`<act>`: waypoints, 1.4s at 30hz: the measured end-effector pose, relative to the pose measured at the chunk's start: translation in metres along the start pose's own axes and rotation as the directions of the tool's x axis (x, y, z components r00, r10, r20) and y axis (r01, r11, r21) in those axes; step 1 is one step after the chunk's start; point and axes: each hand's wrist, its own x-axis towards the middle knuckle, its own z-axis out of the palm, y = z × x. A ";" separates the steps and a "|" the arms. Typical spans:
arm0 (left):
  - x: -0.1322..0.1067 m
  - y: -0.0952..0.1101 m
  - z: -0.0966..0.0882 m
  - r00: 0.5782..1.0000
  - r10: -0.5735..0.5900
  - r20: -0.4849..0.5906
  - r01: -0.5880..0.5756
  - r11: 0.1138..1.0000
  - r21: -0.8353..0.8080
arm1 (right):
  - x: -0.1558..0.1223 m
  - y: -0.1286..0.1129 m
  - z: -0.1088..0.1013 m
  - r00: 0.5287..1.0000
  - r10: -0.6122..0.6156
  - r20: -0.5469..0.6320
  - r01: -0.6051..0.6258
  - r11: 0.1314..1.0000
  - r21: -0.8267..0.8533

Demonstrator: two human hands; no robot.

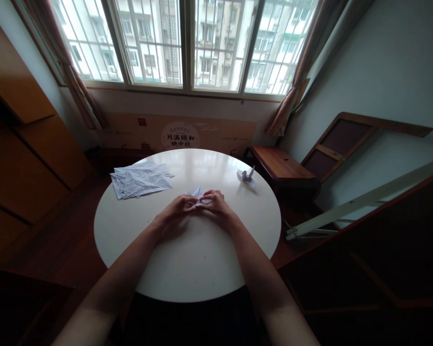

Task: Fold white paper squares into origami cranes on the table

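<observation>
Near the middle of the white round table (187,254), a small piece of folded white paper (199,192) is held between both hands. My left hand (180,204) pinches its left side, and my right hand (215,202) pinches its right side. The fingertips of the two hands almost meet at the paper's near edge. A pointed flap stands up beyond the fingers; the lower part of the paper is partly hidden by them. To the right sits a folded paper crane (246,176) with raised wings, apart from both hands.
A stack of creased paper sheets (142,180) lies at the table's left. Behind the table on the right is a low wooden bench (281,163). A barred window (187,48) spans the far wall, and wooden cabinets (25,158) line the left side.
</observation>
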 end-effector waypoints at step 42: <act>0.002 -0.010 0.016 0.991 -0.094 -0.094 0.120 0.935 0.334 | 0.003 -0.011 0.001 0.985 0.150 -0.080 -0.162 0.972 -0.172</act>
